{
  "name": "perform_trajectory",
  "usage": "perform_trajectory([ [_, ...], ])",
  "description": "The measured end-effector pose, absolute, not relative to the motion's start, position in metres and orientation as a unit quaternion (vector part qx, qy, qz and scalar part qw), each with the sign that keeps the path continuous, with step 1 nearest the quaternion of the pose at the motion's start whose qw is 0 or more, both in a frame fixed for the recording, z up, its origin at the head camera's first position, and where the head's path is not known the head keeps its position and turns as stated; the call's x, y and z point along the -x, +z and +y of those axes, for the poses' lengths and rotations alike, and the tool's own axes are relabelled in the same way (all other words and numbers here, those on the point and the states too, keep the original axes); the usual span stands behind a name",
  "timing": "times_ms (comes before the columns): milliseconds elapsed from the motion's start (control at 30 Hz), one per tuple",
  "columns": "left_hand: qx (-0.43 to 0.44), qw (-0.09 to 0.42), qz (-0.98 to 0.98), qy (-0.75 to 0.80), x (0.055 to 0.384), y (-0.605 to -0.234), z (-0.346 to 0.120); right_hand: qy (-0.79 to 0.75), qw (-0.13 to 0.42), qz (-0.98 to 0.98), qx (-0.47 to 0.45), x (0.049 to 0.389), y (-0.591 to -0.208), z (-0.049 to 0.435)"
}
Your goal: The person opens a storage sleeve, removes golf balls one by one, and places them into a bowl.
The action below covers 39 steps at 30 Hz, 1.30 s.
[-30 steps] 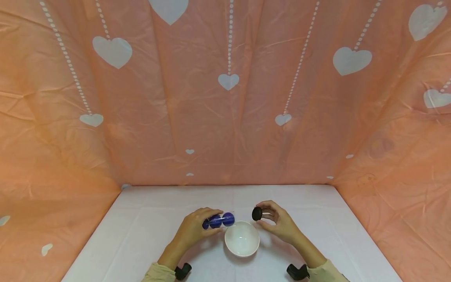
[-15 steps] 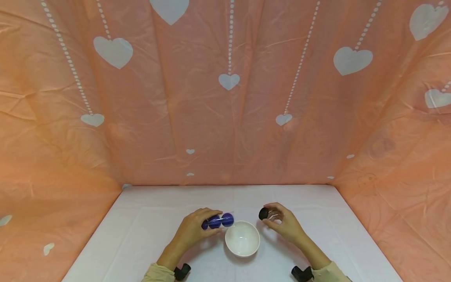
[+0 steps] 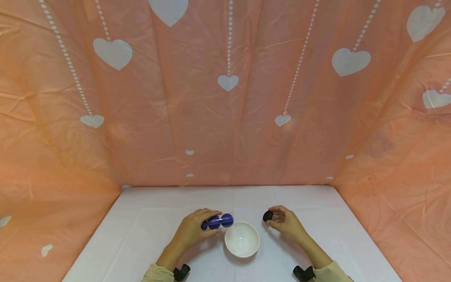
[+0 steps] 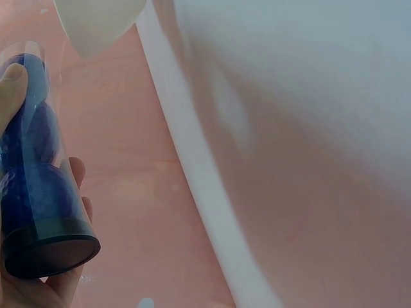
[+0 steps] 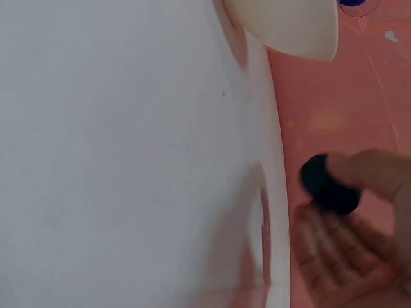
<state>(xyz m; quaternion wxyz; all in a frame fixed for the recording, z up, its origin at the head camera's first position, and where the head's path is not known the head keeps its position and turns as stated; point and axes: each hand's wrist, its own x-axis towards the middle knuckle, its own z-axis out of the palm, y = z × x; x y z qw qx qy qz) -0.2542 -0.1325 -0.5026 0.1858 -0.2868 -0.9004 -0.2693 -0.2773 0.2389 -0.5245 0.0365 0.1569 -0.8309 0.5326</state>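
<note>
My left hand (image 3: 194,227) grips a clear plastic tube (image 4: 45,192) with blue balls (image 3: 227,220) stacked inside. A black cap closes the tube's end nearest the palm, as the left wrist view shows. The tube lies tilted almost level, its other end pointing right toward a white bowl (image 3: 242,250). To the right of that bowl, my right hand (image 3: 290,227) pinches a round black lid (image 3: 267,216) between thumb and fingers, above the table. In the right wrist view the lid (image 5: 329,185) is a little blurred. The bowl's inside looks plain white.
A white cloth covers the table (image 3: 158,203). Orange sheeting with white hearts (image 3: 228,156) rises behind it and on both sides. Black camera mounts (image 3: 303,273) sit at both wrists, near the beige sleeves.
My right hand has moved to the right, away from the tube, carrying the black lid. The left hand and tube stay nearly still, and the bowl has not moved.
</note>
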Motion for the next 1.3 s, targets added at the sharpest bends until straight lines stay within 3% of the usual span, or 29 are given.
perform_trajectory([
  [867, 0.302, 0.203, -0.893, -0.265, 0.2541, -0.5016, -0.1334, 0.476, 0.006, -0.869, -0.135, 0.2788, -0.5312, 0.2425],
  [1300, 0.296, 0.196, -0.896, -0.268, 0.2529, -0.4997, -0.1338, 0.421, 0.03, -0.902, -0.097, 0.2753, -0.5286, 0.2384],
])
